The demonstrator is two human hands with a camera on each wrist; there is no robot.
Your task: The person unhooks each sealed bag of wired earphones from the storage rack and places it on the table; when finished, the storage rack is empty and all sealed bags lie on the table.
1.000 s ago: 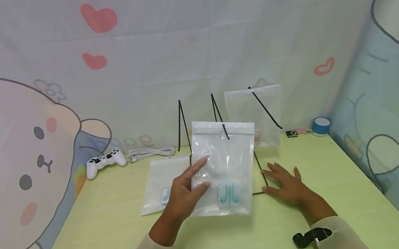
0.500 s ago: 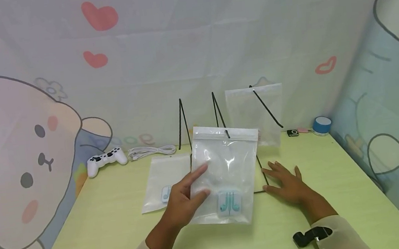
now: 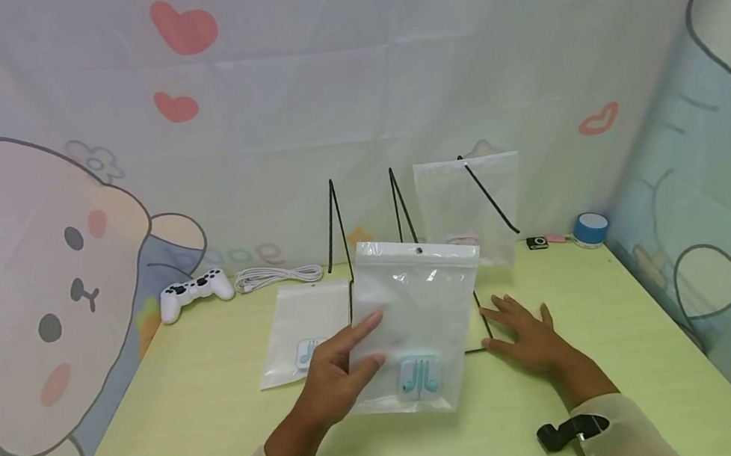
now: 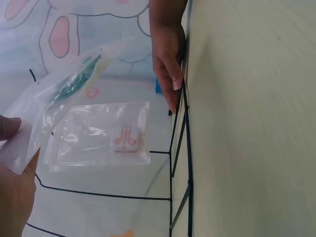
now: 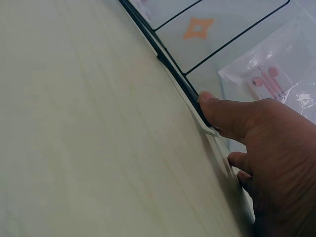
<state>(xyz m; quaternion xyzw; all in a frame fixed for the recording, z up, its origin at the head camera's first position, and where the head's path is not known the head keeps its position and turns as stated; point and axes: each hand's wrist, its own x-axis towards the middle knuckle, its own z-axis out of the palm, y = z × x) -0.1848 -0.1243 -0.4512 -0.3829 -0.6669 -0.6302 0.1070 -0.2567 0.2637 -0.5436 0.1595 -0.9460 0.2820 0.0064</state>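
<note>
My left hand (image 3: 337, 370) pinches a clear zip bag (image 3: 414, 294) by its left edge, thumb in front. Inside it lies a case of teal earphones (image 3: 419, 377). The bag tilts in front of a black wire rack (image 3: 342, 223) and hides much of it; the hang hole sits just below the middle hook's tip. My right hand (image 3: 520, 334) rests with spread fingers at the rack's right base corner, its thumb (image 5: 222, 111) on the base wire. Another bag (image 4: 98, 136), with pink earphones (image 4: 126, 139), hangs from the right hook.
On the table (image 3: 192, 428), left of the rack, lies a bag with a pale blue earphone case (image 3: 308, 353). Along the back stand a white game controller (image 3: 197, 292), a coiled white cable (image 3: 276, 276), a small black player (image 3: 536, 243) and a blue round speaker (image 3: 589, 230).
My left hand has drawn the teal-earphone bag down and toward me, and the hook tip no longer pokes through its hole. My right hand has stayed at the rack's base.
</note>
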